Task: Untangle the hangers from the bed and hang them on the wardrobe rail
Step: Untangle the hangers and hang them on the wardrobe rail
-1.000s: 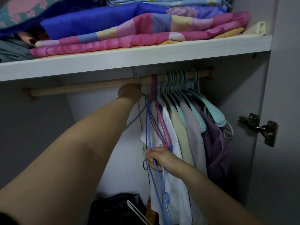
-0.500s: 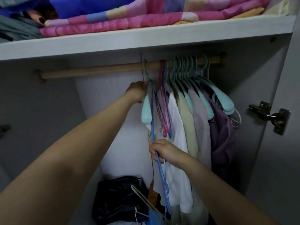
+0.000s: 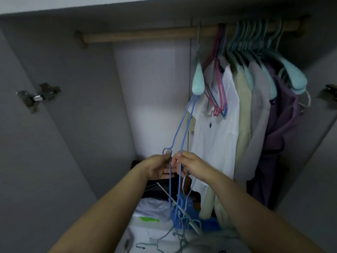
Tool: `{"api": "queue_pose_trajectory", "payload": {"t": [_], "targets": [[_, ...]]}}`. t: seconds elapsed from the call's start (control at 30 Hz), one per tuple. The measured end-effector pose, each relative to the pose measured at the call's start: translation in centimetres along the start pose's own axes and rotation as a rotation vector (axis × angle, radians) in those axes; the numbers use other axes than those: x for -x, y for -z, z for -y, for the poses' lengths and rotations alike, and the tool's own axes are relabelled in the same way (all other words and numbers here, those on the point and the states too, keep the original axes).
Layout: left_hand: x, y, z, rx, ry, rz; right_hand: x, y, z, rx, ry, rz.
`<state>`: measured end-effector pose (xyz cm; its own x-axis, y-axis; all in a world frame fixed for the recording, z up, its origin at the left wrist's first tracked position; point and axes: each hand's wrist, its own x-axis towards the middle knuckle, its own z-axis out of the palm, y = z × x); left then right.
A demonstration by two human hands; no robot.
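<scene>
1. The thin blue wire hanger (image 3: 182,128) hung in front of the open wardrobe, its top hidden behind a wide teal plastic hanger (image 3: 198,80) on the wooden wardrobe rail (image 3: 145,34).
2. The left hand (image 3: 158,168) pinched one wire strand; the right hand (image 3: 193,166) pinched the other.
3. Below, tangled grey wire hangers (image 3: 182,232) ran off the frame's bottom edge, hard to separate.

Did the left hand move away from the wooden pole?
Yes. The left hand has dropped from just under the wardrobe rail to well below it, now pinching the blue hanger beside the right hand.
</scene>
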<state>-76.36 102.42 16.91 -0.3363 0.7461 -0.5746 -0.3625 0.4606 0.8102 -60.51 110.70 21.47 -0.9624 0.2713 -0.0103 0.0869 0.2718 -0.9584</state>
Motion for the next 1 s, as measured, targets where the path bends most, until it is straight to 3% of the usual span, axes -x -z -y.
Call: {"api": "queue_pose_trajectory", "payload": {"t": [0.07,0.13,0.3,0.37,0.5,0.57,0.63,0.67,0.77,0.83,0.9,1.0], "targets": [[0.8,0.3,0.9,0.196,-0.062,-0.101,0.2,-0.3,-0.3,-0.005,-0.026,0.013],[1.8,1.3,1.3,0.178,-0.158,-0.218,0.2,-0.7,-0.7,0.006,-0.044,-0.013],[3.9,5.2,3.5,-0.293,-0.247,-0.350,-0.4,-2.1,-1.1,-0.157,-0.023,-0.299],[4.3,7.0,4.6,-0.379,-0.239,-0.436,-0.8,-2.1,-0.6,-0.203,-0.019,-0.377],[5.2,9.1,4.7,-0.820,-0.058,-0.682,-1.7,-3.7,0.5,-0.135,0.032,-0.282],[6.9,7.2,2.7,-0.862,-0.137,-0.788,-2.3,-5.2,0.8,-0.028,0.074,-0.229],[9.1,4.3,0.0,-0.650,-0.373,-0.739,-2.7,-6.6,1.2,0.113,0.093,-0.146],[10.2,2.7,-1.2,-0.528,-0.453,-0.631,-2.8,-7.2,1.5,0.158,0.098,-0.094],[13.0,0.1,-3.6,-0.521,-0.380,-0.301,-3.0,-8.4,2.3,0.161,0.115,0.028],[13.1,-0.1,-4.1,-0.723,-0.320,-0.275,-3.4,-8.8,2.4,0.223,0.067,0.065],[12.7,0.0,-4.3,-0.887,-0.350,-0.360,-3.9,-9.3,2.7,0.302,0.012,0.102],[12.4,0.0,-4.4,-0.543,-0.379,-0.297,-3.9,-9.3,3.5,0.274,0.044,0.076]]}}
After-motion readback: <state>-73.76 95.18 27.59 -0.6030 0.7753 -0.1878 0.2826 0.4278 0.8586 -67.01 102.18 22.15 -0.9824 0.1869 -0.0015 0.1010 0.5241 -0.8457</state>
